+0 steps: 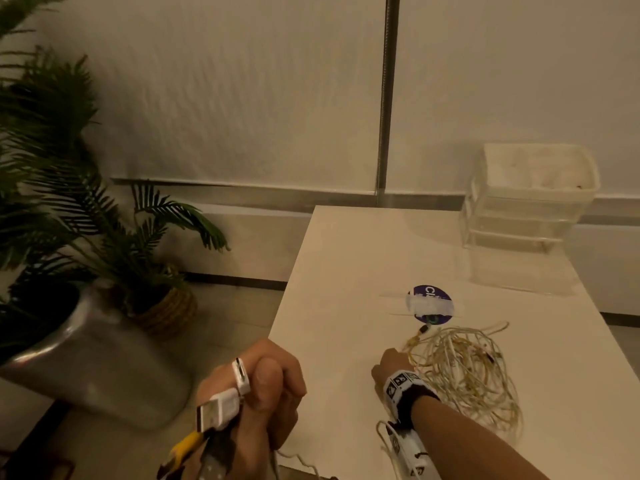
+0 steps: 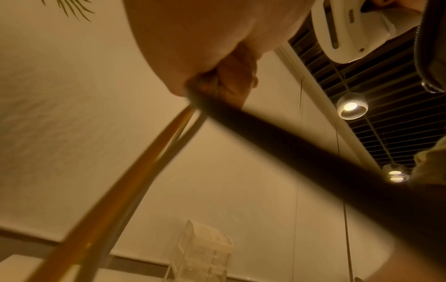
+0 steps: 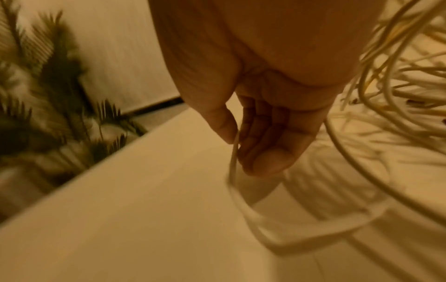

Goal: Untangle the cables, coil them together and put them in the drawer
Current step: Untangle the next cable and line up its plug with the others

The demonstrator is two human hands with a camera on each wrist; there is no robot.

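Head view: the left hand (image 1: 263,393) is held up off the near-left corner of the table (image 1: 329,258), its fingers curled tight round a bundle of cable ends (image 1: 221,407); a white USB plug, a flat white connector, a yellow plug and a black one are seen projecting from the fist; in the left wrist view the gathered strands, yellowish, pale and black, are seen running taut out of the fist. The right hand (image 1: 389,363) is stretched low over the table at the near edge of the tangled cables (image 1: 464,368); in the right wrist view a thin white strand (image 3: 233,162) is pinched between thumb and fingers (image 3: 265,152), the remaining fingers being only loosely bent.

The task is judged to be at an early stage; several ends have been collected in one hand, but the bulk of the cables is left as a loose heap of thin white and pale-yellow loops on the table, well apart from the drawer unit (image 1: 526,202) at the far right corner; untangling, coiling and stowing are all left to be done; whether any drawer is open cannot be told.

The cables are slender, round and springy-looking; the table is smooth, matte and white; the drawer unit is clear, rigid plastic, stacked in tiers; a round dark sticker (image 1: 431,318) crossed with white tape is fixed just beyond the heap.
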